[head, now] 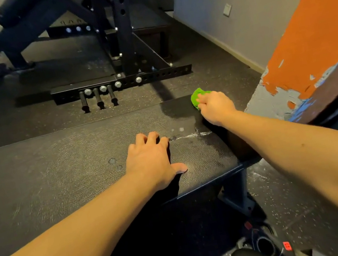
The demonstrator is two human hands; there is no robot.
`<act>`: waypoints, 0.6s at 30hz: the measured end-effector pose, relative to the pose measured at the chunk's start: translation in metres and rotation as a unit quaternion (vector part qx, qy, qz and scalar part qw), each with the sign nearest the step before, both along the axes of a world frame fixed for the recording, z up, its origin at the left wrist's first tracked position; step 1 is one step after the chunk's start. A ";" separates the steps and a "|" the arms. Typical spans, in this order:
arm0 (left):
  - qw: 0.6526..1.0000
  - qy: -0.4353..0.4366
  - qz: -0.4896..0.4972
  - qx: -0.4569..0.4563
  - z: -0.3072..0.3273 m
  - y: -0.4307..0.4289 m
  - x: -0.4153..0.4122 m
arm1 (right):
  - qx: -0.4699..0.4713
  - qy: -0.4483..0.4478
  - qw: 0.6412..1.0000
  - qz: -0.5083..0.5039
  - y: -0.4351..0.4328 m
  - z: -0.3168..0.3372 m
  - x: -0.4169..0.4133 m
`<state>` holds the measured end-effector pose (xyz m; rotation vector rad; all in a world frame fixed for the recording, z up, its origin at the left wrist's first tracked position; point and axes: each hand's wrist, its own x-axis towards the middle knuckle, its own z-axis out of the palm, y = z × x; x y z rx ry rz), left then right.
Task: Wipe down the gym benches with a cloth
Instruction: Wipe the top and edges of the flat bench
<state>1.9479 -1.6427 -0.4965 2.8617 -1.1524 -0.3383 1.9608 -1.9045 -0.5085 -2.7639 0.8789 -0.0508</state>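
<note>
Bench [58, 170] pad lies under both hands: right hand [216, 107] grips a green cloth [197, 96] at the far corner; left hand [151, 160] rests on it, fingers slightly bent, holding nothing.

One head-worn camera, looking forward and down.

The single wide-angle view sits close above the near edge of the black padded desk [58, 170] and faces down across it. Both forearms reach in from the bottom corners, with the left hand [150, 161] and the right hand [216, 108] near the middle of the frame. Beyond the desk it takes in the speckled floor [27, 121], a black steel rack [126, 45] and, at right, an orange-painted wall [316, 34].
</note>
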 end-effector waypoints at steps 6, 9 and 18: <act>1.000 0.004 0.007 -0.005 -0.001 0.001 -0.001 | 0.007 -0.020 0.997 0.069 0.064 -0.003 -0.020; 1.000 0.000 0.006 -0.007 0.000 0.000 0.000 | 0.016 -0.036 0.987 0.158 0.063 -0.010 -0.048; 1.000 -0.002 0.010 -0.011 0.001 -0.002 -0.002 | 0.039 -0.067 0.997 0.025 0.062 -0.007 -0.062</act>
